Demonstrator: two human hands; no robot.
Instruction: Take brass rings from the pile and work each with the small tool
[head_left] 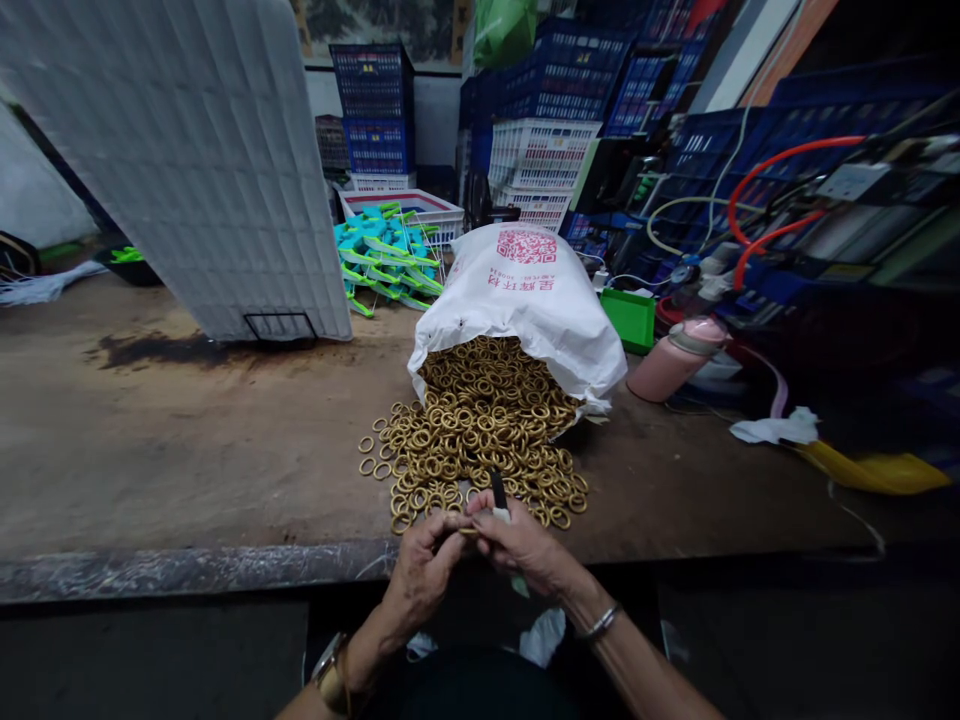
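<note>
A white woven sack lies on its side on the brown workbench and spills a heap of brass rings toward me. Both my hands meet at the bench's near edge, just in front of the heap. My left hand is closed in a pinch on a brass ring. My right hand is closed round a slim tool with a dark tip that points up toward the rings. The fingertips of the two hands touch. A watch is on my left wrist and a bracelet on my right.
A large white ribbed panel leans at the back left. Behind the sack lie turquoise and green parts, a green box and a pink bottle. Blue and white crates are stacked at the back. Hoses and machinery fill the right.
</note>
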